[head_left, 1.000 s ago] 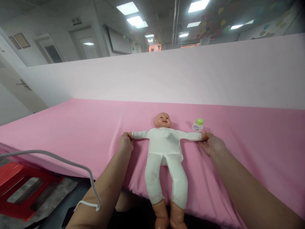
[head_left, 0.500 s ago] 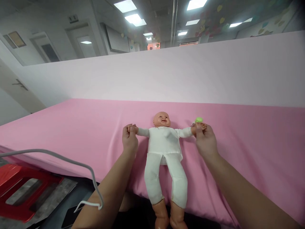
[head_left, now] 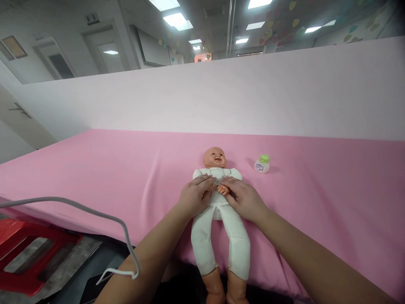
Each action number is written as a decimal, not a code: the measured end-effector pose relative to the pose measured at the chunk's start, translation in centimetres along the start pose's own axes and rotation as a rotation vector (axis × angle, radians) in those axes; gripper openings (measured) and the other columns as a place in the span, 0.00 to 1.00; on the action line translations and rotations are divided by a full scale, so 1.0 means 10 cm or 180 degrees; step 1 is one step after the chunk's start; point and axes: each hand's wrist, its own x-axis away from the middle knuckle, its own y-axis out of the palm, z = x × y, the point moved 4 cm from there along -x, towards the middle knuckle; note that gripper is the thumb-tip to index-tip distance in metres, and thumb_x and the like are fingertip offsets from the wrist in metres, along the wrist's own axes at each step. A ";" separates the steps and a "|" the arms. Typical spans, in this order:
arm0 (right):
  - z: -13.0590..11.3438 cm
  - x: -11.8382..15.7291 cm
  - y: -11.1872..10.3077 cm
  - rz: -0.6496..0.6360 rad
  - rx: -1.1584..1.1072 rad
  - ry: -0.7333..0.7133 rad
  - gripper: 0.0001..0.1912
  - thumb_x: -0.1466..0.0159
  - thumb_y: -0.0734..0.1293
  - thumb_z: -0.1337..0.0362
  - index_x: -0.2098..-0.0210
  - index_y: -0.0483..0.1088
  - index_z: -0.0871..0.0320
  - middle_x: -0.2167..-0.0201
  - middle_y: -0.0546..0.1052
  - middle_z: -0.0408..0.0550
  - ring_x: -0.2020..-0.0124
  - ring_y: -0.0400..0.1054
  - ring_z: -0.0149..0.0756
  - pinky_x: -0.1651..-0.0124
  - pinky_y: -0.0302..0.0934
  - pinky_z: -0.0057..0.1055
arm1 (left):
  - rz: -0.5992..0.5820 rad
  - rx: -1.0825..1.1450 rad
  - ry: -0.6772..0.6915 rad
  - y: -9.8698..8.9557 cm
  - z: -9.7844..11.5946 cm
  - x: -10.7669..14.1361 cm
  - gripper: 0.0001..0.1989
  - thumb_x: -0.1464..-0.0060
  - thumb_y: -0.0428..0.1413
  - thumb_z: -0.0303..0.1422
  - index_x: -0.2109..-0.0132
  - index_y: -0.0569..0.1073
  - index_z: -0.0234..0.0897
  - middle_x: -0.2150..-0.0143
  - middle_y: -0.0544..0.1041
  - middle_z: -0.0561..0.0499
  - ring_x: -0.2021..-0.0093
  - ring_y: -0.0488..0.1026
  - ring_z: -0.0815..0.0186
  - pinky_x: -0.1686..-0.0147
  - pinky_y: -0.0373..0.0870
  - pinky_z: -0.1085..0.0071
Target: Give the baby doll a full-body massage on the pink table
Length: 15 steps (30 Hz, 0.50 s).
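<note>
A baby doll (head_left: 238, 249) in a white outfit lies on its back, head toward the wall, its lower legs hanging past the near edge of the pink cover. Both its arms are bent in over the belly. My left hand (head_left: 195, 195) is closed round one of the doll's forearms, fingers over the top. My right hand (head_left: 246, 197) wraps the other forearm, and the small doll hand (head_left: 223, 189) pokes out between my palms. My hands partly hide the doll's arms and torso. Right of its head stands a small clear bottle (head_left: 262, 164) with a green cap.
Pink cloth (head_left: 110, 169) spreads over the surface, up to a white wall (head_left: 202, 101) with glass above. A grey cable (head_left: 79, 206) loops near my left forearm. Lower left is a red plastic stool (head_left: 38, 249) on the floor.
Both my hands have moved inward, bringing the doll's arms from stretched out sideways to folded across its front. The bottle, mostly hidden before by my right hand, now shows fully.
</note>
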 end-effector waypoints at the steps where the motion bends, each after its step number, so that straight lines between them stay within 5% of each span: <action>1: 0.00 0.00 0.00 -0.0058 0.0039 -0.0049 0.22 0.33 0.64 0.69 0.41 0.74 0.52 0.42 0.80 0.51 0.38 0.72 0.48 0.35 0.67 0.53 | -0.0079 -0.0054 0.0071 0.01 0.01 0.00 0.22 0.36 0.54 0.30 0.36 0.74 0.46 0.37 0.78 0.49 0.36 0.74 0.57 0.36 0.72 0.57; 8: 0.00 0.02 -0.01 -0.0037 0.0079 -0.0025 0.20 0.32 0.64 0.66 0.41 0.74 0.54 0.41 0.79 0.53 0.38 0.72 0.49 0.35 0.67 0.52 | -0.0103 0.0098 0.0129 0.02 -0.01 -0.01 0.22 0.37 0.54 0.29 0.37 0.75 0.45 0.37 0.78 0.48 0.36 0.74 0.56 0.35 0.71 0.56; 11: 0.10 0.03 -0.12 0.0444 -0.0300 0.0489 0.17 0.30 0.65 0.60 0.43 0.75 0.52 0.45 0.81 0.51 0.45 0.76 0.47 0.40 0.70 0.49 | 0.0539 0.0625 -0.0455 -0.08 -0.16 0.01 0.21 0.34 0.55 0.33 0.36 0.74 0.45 0.41 0.80 0.47 0.40 0.78 0.56 0.39 0.74 0.57; 15: 0.48 0.14 -0.33 0.1582 -0.1141 0.1514 0.19 0.31 0.69 0.51 0.45 0.74 0.53 0.47 0.81 0.51 0.45 0.76 0.45 0.37 0.67 0.49 | 0.1668 0.1705 -0.1553 -0.22 -0.55 0.09 0.20 0.32 0.55 0.37 0.36 0.72 0.43 0.39 0.79 0.44 0.40 0.76 0.57 0.38 0.73 0.57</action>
